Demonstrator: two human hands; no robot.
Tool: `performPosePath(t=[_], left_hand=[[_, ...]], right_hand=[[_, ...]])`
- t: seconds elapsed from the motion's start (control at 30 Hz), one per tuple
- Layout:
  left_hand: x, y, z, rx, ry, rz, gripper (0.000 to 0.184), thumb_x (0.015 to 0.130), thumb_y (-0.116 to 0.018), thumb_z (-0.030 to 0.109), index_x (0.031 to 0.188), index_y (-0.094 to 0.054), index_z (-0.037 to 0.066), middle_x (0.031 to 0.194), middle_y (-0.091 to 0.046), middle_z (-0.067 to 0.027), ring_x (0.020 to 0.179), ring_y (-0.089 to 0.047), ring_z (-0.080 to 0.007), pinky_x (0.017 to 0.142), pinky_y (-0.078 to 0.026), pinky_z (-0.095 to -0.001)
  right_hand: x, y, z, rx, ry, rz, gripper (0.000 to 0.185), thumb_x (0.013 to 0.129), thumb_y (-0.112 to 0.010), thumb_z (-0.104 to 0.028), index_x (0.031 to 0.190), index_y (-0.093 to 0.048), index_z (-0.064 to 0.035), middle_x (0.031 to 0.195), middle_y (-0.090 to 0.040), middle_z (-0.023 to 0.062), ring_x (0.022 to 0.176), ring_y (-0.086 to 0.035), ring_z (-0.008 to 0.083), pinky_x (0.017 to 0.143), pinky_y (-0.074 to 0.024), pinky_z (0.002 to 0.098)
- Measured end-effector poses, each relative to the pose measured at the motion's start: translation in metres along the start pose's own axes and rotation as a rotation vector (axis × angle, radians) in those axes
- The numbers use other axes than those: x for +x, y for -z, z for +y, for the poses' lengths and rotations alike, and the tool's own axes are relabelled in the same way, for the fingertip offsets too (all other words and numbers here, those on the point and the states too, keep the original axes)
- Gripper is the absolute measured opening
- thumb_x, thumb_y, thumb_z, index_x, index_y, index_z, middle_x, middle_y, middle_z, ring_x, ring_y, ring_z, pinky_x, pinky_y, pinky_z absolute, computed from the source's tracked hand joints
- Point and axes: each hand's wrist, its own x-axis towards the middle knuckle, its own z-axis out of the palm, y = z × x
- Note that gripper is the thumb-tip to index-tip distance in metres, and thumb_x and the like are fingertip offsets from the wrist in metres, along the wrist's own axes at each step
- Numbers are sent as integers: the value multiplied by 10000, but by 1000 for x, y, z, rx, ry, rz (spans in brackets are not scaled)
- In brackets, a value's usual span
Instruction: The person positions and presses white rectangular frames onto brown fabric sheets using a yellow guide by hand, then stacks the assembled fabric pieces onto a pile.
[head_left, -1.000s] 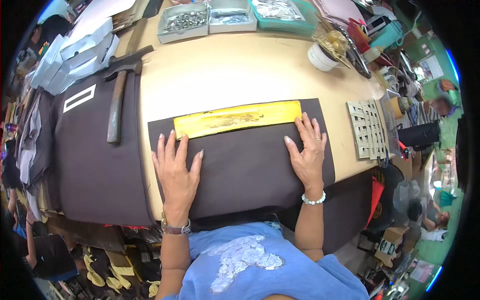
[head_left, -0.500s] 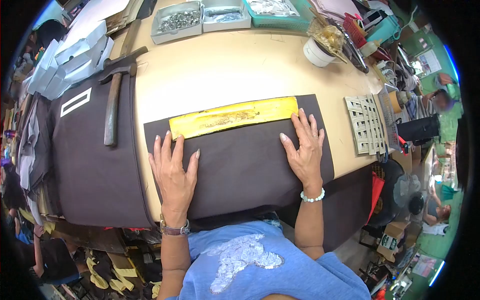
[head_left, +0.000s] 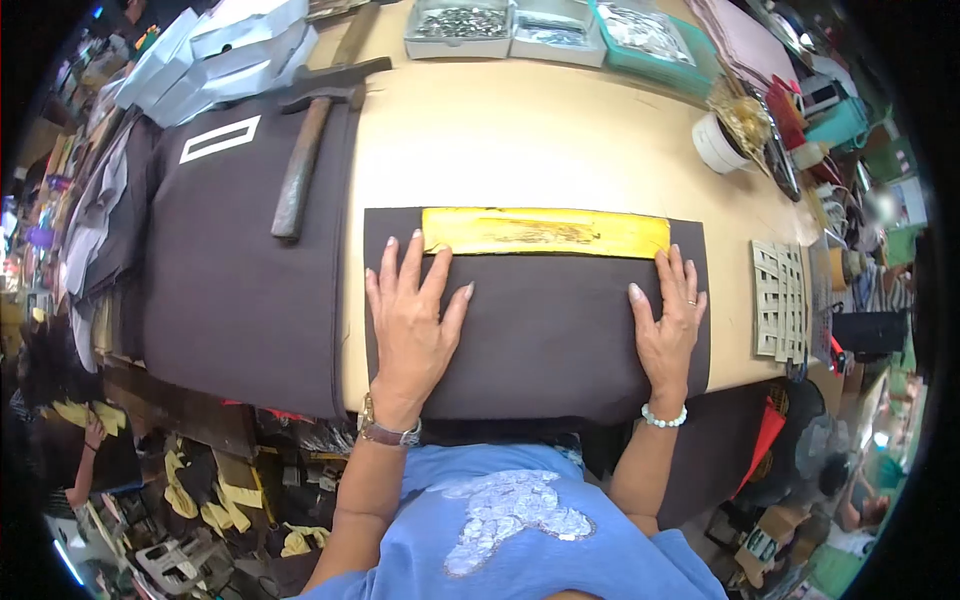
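Observation:
A dark sheet of cloth-like material (head_left: pixel 545 330) lies flat on the table in front of me. Along its far edge rests a long yellow strip (head_left: pixel 546 243) with dark smudges down its middle. My left hand (head_left: pixel 408 325) lies flat on the dark sheet, fingers spread, its fingertips at the strip's left end. At the opposite end, the fingertips of my right hand (head_left: pixel 667 322) touch the strip's lower right corner, with thumb and fingers apart. Neither hand grips anything.
Left of me, a hammer (head_left: pixel 302 165) and a white rectangular frame (head_left: pixel 220 139) lie on a dark stack of material (head_left: pixel 240 300). Boxes of small metal parts (head_left: pixel 458 22) line the back. A white tub (head_left: pixel 717 145) and a slatted beige piece (head_left: pixel 778 300) are on the right.
My view has turned, so the table and its contents appear further right and the strip looks level. Both hands stay flat at the strip's two ends.

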Motion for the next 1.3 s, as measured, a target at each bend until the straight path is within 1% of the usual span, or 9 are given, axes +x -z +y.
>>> performPosePath(t=[0.47, 0.73, 0.87, 0.9, 1.0, 1.03, 1.13, 1.17, 1.3], left_hand=[[1, 4, 2, 39, 3, -41, 457, 860, -636, 239, 1280, -548, 79, 1401, -432, -146, 1318, -338, -366, 1095, -237, -493], [1, 5, 5, 36, 15, -67, 441, 881, -608, 222, 1285, -535, 60, 1415, -419, -135, 1338, -310, -371, 1098, -226, -515], [6, 11, 17, 269, -89, -92, 386, 916, -535, 187, 1269, -525, 30, 1389, -450, -128, 1341, -318, -344, 1084, -229, -543], [8, 11, 14, 296, -120, -113, 376, 923, -518, 177, 1267, -522, 27, 1375, -464, -127, 1340, -323, -334, 1079, -234, -548], [20, 12, 8, 350, -239, -132, 362, 929, -467, 118, 1282, -505, 49, 1260, -533, -119, 1265, -403, -315, 1045, -265, -567], [23, 15, 13, 350, -266, -135, 376, 910, -465, 85, 1283, -508, 63, 1230, -530, -123, 1234, -423, -314, 1048, -263, -571], [28, 13, 19, 383, -337, -122, 460, 825, -486, 6, 1274, -526, 100, 1058, -518, -126, 1118, -483, -300, 1058, -263, -584], [30, 14, 21, 393, -335, -148, 471, 807, -502, 8, 1269, -529, 98, 1026, -517, -127, 1110, -487, -296, 1055, -271, -581], [35, 13, 21, 408, -345, -167, 475, 785, -521, 3, 1252, -547, 88, 937, -497, -122, 1059, -502, -287, 1053, -286, -570]], right_hand=[[0, 0, -1, 14, -6, 14, 562, 853, -617, -342, 1330, -489, -76, 1427, -416, 135, 1347, -312, 358, 1096, -159, 563], [0, -2, -1, 20, -17, 15, 551, 863, -602, -363, 1323, -499, -78, 1438, -404, 125, 1349, -306, 362, 1090, -166, 574], [6, 4, -10, -152, 57, 48, 507, 882, -579, -341, 1270, -520, -20, 1396, -440, 137, 1307, -344, 373, 1057, -226, 577], [11, 7, -11, -215, 128, 81, 454, 879, -577, -334, 1189, -554, -3, 1315, -501, 136, 1251, -395, 360, 1021, -277, 563], [24, 15, -7, -179, 169, 23, 390, 868, -584, -335, 1088, -588, -13, 1233, -546, 121, 1195, -441, 332, 990, -309, 549], [27, 15, -5, -168, 215, 105, 307, 856, -593, -294, 996, -605, -20, 1118, -590, 111, 1110, -497, 308, 976, -330, 528], [36, 26, 15, 110, 156, 54, 267, 847, -597, -252, 970, -617, -16, 1026, -617, 124, 1050, -532, 305, 965, -342, 506], [38, 32, 26, 256, 101, 136, 192, 833, -594, -165, 945, -621, -12, 952, -632, 135, 979, -566, 310, 922, -391, 460], [19, 64, 97, -36, -112, 556, 150, 810, -582, -61, 941, -627, -4, 972, -629, 151, 922, -587, 330, 856, -442, 416]])
